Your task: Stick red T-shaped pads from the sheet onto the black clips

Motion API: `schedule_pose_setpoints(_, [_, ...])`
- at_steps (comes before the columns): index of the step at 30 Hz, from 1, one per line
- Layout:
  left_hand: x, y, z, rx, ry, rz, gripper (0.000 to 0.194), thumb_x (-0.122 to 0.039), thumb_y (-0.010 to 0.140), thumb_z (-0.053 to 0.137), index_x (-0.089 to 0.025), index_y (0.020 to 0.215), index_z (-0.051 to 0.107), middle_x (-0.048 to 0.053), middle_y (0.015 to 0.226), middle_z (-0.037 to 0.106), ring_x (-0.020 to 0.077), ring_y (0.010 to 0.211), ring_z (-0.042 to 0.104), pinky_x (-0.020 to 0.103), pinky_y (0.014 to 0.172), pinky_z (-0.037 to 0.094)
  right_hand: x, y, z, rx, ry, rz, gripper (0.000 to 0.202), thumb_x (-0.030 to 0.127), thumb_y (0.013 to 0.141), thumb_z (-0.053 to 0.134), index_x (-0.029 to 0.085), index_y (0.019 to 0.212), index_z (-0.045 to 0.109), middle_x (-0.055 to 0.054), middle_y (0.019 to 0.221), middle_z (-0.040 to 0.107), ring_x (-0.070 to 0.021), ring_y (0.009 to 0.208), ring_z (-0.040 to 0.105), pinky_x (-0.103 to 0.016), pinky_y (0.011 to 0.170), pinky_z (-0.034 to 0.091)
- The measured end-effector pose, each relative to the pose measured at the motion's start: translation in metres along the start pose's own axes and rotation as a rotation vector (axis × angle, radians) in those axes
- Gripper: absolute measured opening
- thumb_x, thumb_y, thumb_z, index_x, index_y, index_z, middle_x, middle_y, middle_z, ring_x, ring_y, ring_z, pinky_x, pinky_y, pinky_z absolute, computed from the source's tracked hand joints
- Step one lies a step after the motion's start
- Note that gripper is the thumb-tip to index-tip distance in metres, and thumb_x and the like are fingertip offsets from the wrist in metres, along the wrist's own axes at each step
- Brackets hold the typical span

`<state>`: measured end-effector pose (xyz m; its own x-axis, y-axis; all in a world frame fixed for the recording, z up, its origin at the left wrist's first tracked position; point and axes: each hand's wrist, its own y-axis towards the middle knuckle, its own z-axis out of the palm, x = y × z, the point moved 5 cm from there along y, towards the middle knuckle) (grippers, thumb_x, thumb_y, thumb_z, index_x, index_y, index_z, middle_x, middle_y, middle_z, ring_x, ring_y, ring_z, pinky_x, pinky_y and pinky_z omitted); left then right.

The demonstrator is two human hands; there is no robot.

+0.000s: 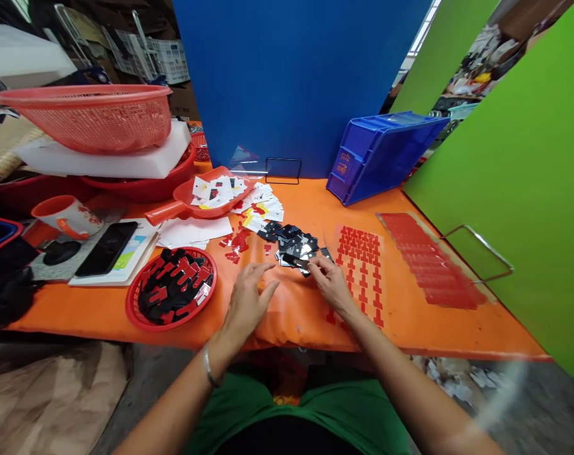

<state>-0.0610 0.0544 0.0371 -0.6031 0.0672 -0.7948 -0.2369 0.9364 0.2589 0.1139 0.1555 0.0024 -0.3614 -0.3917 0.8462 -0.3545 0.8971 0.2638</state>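
My left hand (247,302) is over the orange table, its thumb and fingers apart with nothing between them. My right hand (332,282) pinches a small black piece (296,261) at the front of a pile of black pieces (294,240). Right of that hand lies a clear sheet with rows of red T-shaped pieces (363,281). Loose red pieces (239,241) lie left of the pile. A round red basket (212,287) near my left hand holds black pieces with red parts (177,278).
An orange scoop (183,201) with white cards stands behind, near a phone (107,248), a mug (69,215) and a large red strainer (107,120). A blue bin (363,158) leans by the blue panel (287,76). A red sheet (429,259) lies at right beside the green panel (519,189).
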Motion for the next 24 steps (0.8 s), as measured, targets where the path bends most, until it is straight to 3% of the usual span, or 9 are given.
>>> schedule_pose_setpoints(3, [-0.005, 0.009, 0.023, 0.036, -0.034, 0.033, 0.038, -0.025, 0.078, 0.064, -0.021, 0.116, 0.062, 0.01, 0.115, 0.062, 0.0246, 0.111, 0.054, 0.039, 0.098, 0.041, 0.013, -0.015, -0.005, 0.129, 0.029, -0.088, 0.024, 0.033, 0.088, 0.045, 0.022, 0.072, 0.059, -0.004, 0.082, 0.062, -0.019, 0.081, 0.057, -0.032, 0.075, 0.045])
schedule_pose_setpoints(7, [-0.001, 0.012, 0.053, 0.258, -0.2, -0.132, 0.011, -0.027, 0.077, 0.063, -0.022, 0.083, 0.071, 0.005, 0.084, 0.071, 0.0212, 0.081, 0.064, 0.031, 0.079, 0.049, 0.008, -0.026, -0.017, 0.212, -0.004, -0.147, 0.02, 0.032, 0.087, 0.048, 0.023, 0.081, 0.065, -0.005, 0.083, 0.066, -0.0197, 0.084, 0.059, -0.034, 0.078, 0.046])
schedule_pose_setpoints(9, [0.003, 0.009, 0.063, 0.29, -0.315, -0.257, 0.012, -0.031, 0.076, 0.064, -0.02, 0.077, 0.069, 0.004, 0.075, 0.07, 0.0187, 0.07, 0.064, 0.027, 0.067, 0.05, -0.013, -0.02, -0.036, 0.106, -0.039, -0.064, 0.019, 0.032, 0.086, 0.049, 0.022, 0.082, 0.065, -0.005, 0.083, 0.066, -0.0189, 0.08, 0.06, -0.033, 0.075, 0.047])
schedule_pose_setpoints(13, [0.009, 0.002, 0.081, 0.304, -0.599, -0.505, 0.027, -0.041, 0.073, 0.068, -0.016, 0.08, 0.06, 0.006, 0.075, 0.07, 0.0154, 0.062, 0.064, 0.025, 0.057, 0.052, -0.067, 0.005, -0.094, -0.268, -0.189, 0.184, 0.015, 0.024, 0.08, 0.047, 0.019, 0.076, 0.06, -0.004, 0.077, 0.064, -0.0179, 0.073, 0.058, -0.031, 0.068, 0.046])
schedule_pose_setpoints(15, [0.008, -0.002, 0.09, 0.333, -0.686, -0.597, 0.034, -0.042, 0.07, 0.071, -0.014, 0.082, 0.056, 0.007, 0.075, 0.07, 0.0145, 0.059, 0.065, 0.026, 0.056, 0.054, -0.086, 0.019, -0.111, -0.311, -0.306, 0.248, 0.014, 0.019, 0.077, 0.045, 0.018, 0.072, 0.058, -0.003, 0.075, 0.063, -0.0177, 0.071, 0.057, -0.03, 0.067, 0.044])
schedule_pose_setpoints(18, [0.006, -0.005, 0.098, 0.341, -0.743, -0.687, 0.037, -0.039, 0.068, 0.074, -0.013, 0.085, 0.055, 0.008, 0.076, 0.071, 0.014, 0.059, 0.066, 0.028, 0.059, 0.056, -0.099, 0.039, -0.117, -0.27, -0.374, 0.263, 0.014, 0.014, 0.074, 0.046, 0.018, 0.067, 0.057, -0.003, 0.075, 0.063, -0.0174, 0.073, 0.056, -0.029, 0.068, 0.043])
schedule_pose_setpoints(24, [0.007, -0.005, 0.103, 0.343, -0.819, -0.736, 0.037, -0.033, 0.067, 0.077, -0.012, 0.085, 0.053, 0.01, 0.078, 0.071, 0.0136, 0.059, 0.066, 0.028, 0.059, 0.057, -0.103, 0.056, -0.105, -0.196, -0.467, 0.341, 0.007, 0.016, 0.072, 0.058, 0.018, 0.067, 0.061, -0.006, 0.081, 0.064, -0.0186, 0.075, 0.055, -0.029, 0.065, 0.041])
